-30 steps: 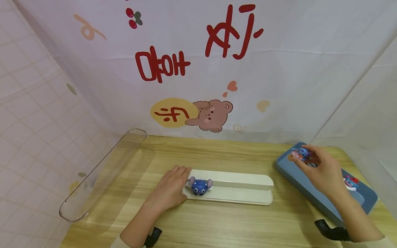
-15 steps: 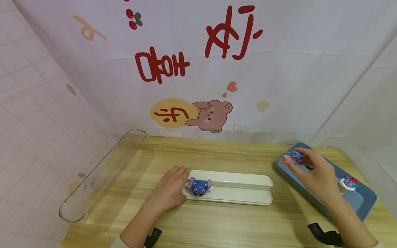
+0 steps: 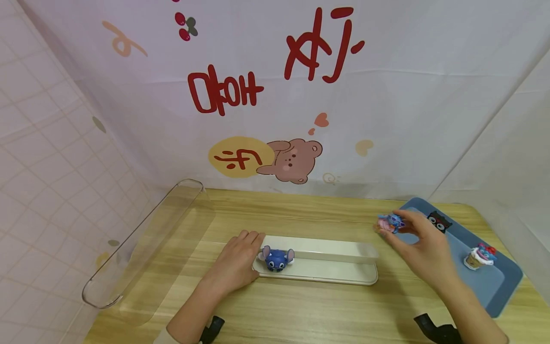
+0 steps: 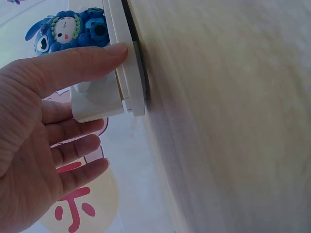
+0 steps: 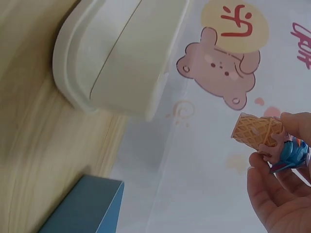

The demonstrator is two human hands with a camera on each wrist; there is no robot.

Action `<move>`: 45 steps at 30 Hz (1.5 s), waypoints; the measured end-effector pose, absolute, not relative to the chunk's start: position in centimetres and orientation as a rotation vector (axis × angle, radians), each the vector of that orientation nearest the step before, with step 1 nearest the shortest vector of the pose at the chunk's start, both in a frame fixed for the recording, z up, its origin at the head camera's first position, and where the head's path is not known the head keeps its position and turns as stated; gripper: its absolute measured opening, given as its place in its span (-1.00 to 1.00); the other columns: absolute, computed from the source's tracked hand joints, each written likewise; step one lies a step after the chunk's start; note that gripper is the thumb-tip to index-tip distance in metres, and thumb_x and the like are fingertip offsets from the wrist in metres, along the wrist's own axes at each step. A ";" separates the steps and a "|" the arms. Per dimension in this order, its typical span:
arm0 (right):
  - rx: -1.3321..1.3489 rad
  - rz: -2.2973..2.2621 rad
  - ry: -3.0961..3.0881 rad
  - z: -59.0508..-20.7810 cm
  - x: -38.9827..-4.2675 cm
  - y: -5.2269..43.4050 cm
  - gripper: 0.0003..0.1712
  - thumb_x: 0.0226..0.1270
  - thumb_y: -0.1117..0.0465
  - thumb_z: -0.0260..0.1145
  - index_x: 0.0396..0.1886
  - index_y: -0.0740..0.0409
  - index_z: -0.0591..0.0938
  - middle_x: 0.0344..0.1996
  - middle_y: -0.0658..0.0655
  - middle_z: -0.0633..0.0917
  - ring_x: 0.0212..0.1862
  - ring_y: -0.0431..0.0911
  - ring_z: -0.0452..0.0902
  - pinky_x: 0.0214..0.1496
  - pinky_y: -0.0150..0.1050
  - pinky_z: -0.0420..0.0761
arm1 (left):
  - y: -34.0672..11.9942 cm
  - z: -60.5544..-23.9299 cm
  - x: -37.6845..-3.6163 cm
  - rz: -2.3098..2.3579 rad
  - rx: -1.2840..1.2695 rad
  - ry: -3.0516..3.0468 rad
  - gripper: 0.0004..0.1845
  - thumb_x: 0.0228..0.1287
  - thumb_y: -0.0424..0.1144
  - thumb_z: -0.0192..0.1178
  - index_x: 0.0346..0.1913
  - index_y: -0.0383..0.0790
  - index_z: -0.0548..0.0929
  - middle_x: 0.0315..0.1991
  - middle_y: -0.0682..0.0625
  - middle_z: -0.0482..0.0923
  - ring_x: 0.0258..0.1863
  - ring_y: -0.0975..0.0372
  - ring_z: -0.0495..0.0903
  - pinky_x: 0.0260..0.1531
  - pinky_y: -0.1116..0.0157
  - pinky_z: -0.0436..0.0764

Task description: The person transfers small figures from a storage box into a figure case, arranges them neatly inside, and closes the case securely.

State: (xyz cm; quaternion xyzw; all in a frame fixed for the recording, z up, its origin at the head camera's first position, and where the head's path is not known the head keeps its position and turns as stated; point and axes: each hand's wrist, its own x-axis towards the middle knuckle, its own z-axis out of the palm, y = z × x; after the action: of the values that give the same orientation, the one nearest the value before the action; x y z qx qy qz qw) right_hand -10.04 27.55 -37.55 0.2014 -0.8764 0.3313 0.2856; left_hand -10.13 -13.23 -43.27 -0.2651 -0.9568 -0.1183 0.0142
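Note:
My left hand (image 3: 239, 260) holds the left end of a white two-level display stand (image 3: 331, 271). In the left wrist view its thumb lies along the base edge, with the other fingers behind the raised step. A blue big-eared figurine (image 3: 277, 260) stands on the stand's lower level, near that hand. My right hand (image 3: 429, 251) pinches a blue figurine with a pink top and waffle cone (image 3: 389, 223) between thumb and fingers. It is in the air between the stand and the blue tray (image 3: 509, 291); the right wrist view shows its cone (image 5: 257, 131) tip pointing away from the palm.
Inside the tray are a dark figurine (image 3: 439, 221) and a figurine in a cone with white and red on top (image 3: 479, 256). A clear plastic cover (image 3: 142, 229) stands at the left. Printed cloth (image 3: 386, 105) hangs behind the wooden table (image 3: 301, 310).
My right hand has moved left with the cone figurine, out from over the tray, uncovering the dark figurine. The left hand and the stand have stayed put.

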 end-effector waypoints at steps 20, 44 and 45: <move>0.720 0.937 -2.252 -38.9 -9.7 24.6 -0.37 0.00 0.37 0.71 0.11 0.32 0.69 -0.10 0.17 0.73 -0.16 -0.31 0.61 -0.07 -0.61 0.55 | -13.3 -43.3 -10.1 -0.363 -0.823 -2.980 0.02 -0.14 -0.19 0.74 0.44 -0.39 0.46 0.28 -0.16 0.55 0.22 0.02 0.48 0.20 -0.02 0.55; 0.875 1.047 -2.278 -39.6 -9.0 21.1 -0.50 0.18 0.20 0.66 0.08 0.19 0.67 -0.13 0.01 0.74 -0.17 -0.20 0.66 -0.02 -0.52 0.59 | -13.1 -43.2 -10.1 -0.357 -0.825 -2.982 0.02 -0.13 -0.19 0.74 0.44 -0.39 0.47 0.28 -0.16 0.55 0.23 0.02 0.48 0.19 0.00 0.55; 0.886 1.043 -2.284 -39.6 -9.0 20.9 -0.45 0.09 0.31 0.69 0.08 0.18 0.67 -0.13 0.00 0.73 -0.17 -0.19 0.65 -0.02 -0.51 0.58 | -13.1 -43.2 -10.1 -0.361 -0.824 -2.981 0.02 -0.14 -0.20 0.74 0.43 -0.39 0.47 0.28 -0.16 0.55 0.23 0.01 0.48 0.19 -0.01 0.55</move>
State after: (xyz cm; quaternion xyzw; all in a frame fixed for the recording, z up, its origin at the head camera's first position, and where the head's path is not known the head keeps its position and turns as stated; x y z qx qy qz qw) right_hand -9.01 20.91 -39.64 0.3234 -0.8332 0.3807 0.2373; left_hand -10.13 -13.14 -43.19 -0.2645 -0.9573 -0.1159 0.0138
